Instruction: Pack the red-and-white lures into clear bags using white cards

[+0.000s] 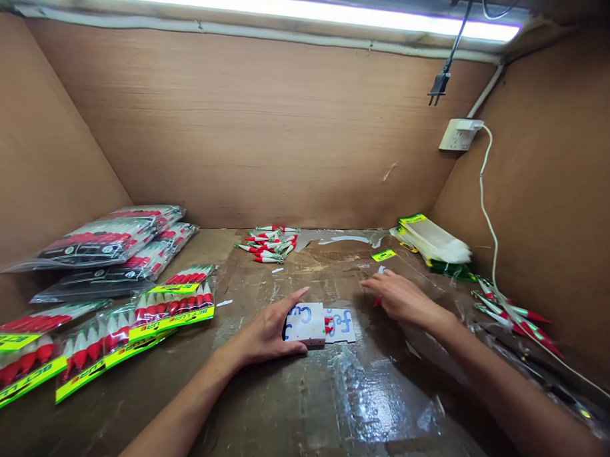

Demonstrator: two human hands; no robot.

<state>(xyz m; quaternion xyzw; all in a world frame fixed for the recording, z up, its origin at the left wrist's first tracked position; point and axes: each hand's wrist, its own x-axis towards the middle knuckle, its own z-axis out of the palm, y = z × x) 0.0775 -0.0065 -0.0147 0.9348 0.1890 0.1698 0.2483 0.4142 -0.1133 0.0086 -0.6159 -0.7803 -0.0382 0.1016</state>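
Near the middle of the table, my left hand [266,330] is curved round the left end of a small white block [309,323] with blue handwriting, fingers along its far side and thumb along its near side. From the block's right end sticks out a flat white piece [346,325], also with blue writing, and small red tips lie on it. To the right, my right hand [400,295] is low over the table with its fingers stretched out. A small red thing [376,301] shows by its fingertips; whether it is touched I cannot tell.
Red-and-white fishing lures [273,243] lie piled at the back. Packed lure bags [100,245] and yellow-labelled packs [172,303] fill the left. Clear bags [438,240] sit at the back right, near loose lures [518,318] and a white cable [490,229]. A plug [439,84] hangs above.
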